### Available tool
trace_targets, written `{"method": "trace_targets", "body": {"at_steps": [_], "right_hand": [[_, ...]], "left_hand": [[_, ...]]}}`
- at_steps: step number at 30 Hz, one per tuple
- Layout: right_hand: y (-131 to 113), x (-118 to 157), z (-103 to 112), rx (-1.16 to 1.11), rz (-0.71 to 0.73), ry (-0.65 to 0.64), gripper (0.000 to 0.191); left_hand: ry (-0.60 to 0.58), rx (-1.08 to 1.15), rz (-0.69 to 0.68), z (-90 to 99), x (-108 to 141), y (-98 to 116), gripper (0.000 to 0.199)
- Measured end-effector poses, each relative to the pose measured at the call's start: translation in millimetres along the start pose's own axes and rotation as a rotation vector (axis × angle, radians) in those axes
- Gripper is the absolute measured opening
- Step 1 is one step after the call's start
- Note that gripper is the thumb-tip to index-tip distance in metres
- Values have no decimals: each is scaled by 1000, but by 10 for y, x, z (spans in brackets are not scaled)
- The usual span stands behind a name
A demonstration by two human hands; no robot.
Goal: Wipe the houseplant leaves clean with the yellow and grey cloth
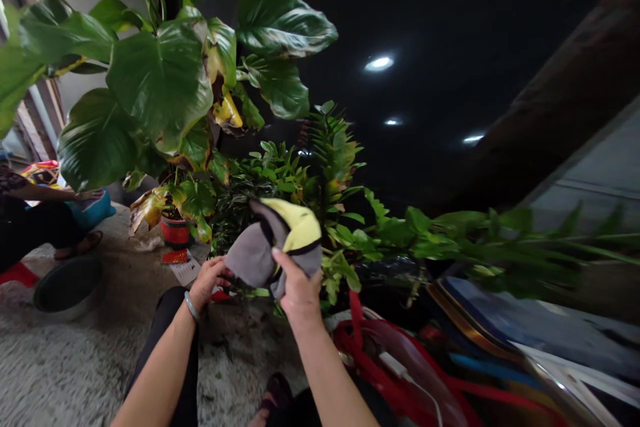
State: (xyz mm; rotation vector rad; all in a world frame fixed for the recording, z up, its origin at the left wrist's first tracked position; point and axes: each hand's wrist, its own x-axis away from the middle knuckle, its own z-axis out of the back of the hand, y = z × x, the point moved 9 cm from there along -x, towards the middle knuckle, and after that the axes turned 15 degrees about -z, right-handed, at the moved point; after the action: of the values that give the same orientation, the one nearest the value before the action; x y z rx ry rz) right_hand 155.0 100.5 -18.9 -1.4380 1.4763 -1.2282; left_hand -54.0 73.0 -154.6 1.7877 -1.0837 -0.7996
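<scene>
Cloth piece [250,257], grey and yellow, centre of frame — lifted clear of floor, folded over itself, not laid flat. Right hand [301,293] clasps it, thumb on top. Left hand [210,282] at its left edge — pinching or merely touching, cannot tell.

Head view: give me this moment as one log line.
right hand: holding grey-and-yellow cloth | left hand: at cloth's edge | behind cloth: leafy plants | left wrist: bracelet
</scene>
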Motion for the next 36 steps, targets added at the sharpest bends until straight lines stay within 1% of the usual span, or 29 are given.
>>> {"method": "trace_targets", "body": {"at_steps": [1, 2, 3, 4, 6, 8, 9, 10, 11, 12, 15, 16, 17, 18, 19, 21, 22, 23, 24, 25, 26, 27, 28, 31, 32, 33, 34, 35, 36], "right_hand": [[-175, -22, 20, -3, 81, 55, 49], [-273, -37, 33, -8, 110, 104, 49], [-281, -53, 24, -3, 77, 127, 47], [-234, -61, -38, 47, 23, 87, 45], [6, -14, -214, 209, -132, -100, 36], [269, 125, -331, 355, -257, -315, 28], [322, 190, -343, 400, -264, -384, 25], [297, 222, -318, 419, -233, -398, 23], [205, 219, -273, 417, -177, -369, 24], [62, 193, -233, 404, -105, -325, 26], [-472, 28, -150, 310, 139, -125, 35], [-591, -33, -145, 277, 196, -65, 36], [-641, -93, -142, 249, 220, -14, 36], [-602, -149, -149, 230, 197, 15, 36], [-471, -194, -165, 217, 126, 11, 37], [-11, -193, -191, 211, -102, -62, 37], [252, -131, -189, 221, -220, -118, 37], [477, -41, -166, 232, -309, -166, 36], [643, 58, -131, 245, -366, -210, 34], [737, 146, -84, 253, -399, -238, 32], [750, 209, -39, 258, -406, -252, 31], [684, 235, -2, 258, -390, -248, 31], [544, 220, 26, 248, -351, -224, 32], [-94, 20, 70, 171, -140, -47, 37], [-273, -51, 62, 138, -71, 8, 38], [-385, -108, 48, 107, -23, 52, 39], [-412, -146, 34, 87, -6, 84, 39], [-344, -164, 16, 85, -28, 94, 39], [-191, -156, -6, 101, -85, 76, 39]], "left_hand": [[16, 20, -10, 8, 6, -7, 41], [35, 31, -14, 23, 9, -17, 44], [59, 37, -21, 44, 6, -21, 44], [84, 44, -31, 67, -2, -23, 42], [131, 58, -51, 113, -24, -29, 37], [153, 67, -60, 147, -48, -44, 33], [150, 72, -53, 155, -58, -59, 33], [142, 75, -41, 160, -65, -74, 34], [134, 77, -30, 164, -69, -83, 35], [126, 79, -23, 166, -70, -85, 37], [127, 69, -27, 171, -64, -53, 43], [126, 63, -28, 164, -60, -43, 44], [125, 56, -28, 154, -54, -38, 45], [126, 49, -25, 145, -47, -39, 45], [131, 44, -22, 138, -41, -43, 43], [144, 39, -19, 135, -32, -53, 40], [157, 39, -17, 143, -29, -57, 37], [173, 39, -15, 158, -27, -59, 35], [187, 40, -14, 176, -26, -57, 33], [198, 40, -11, 194, -26, -54, 31], [206, 39, -7, 212, -27, -51, 30], [206, 38, -2, 224, -31, -48, 30], [198, 36, 2, 227, -36, -46, 32], [170, 26, 0, 219, -54, -47, 39], [165, 21, 0, 212, -57, -56, 40], [162, 17, 1, 205, -59, -69, 40], [162, 14, 1, 197, -59, -84, 38], [161, 13, 1, 187, -58, -100, 36], [158, 14, -1, 177, -58, -112, 35]]}}
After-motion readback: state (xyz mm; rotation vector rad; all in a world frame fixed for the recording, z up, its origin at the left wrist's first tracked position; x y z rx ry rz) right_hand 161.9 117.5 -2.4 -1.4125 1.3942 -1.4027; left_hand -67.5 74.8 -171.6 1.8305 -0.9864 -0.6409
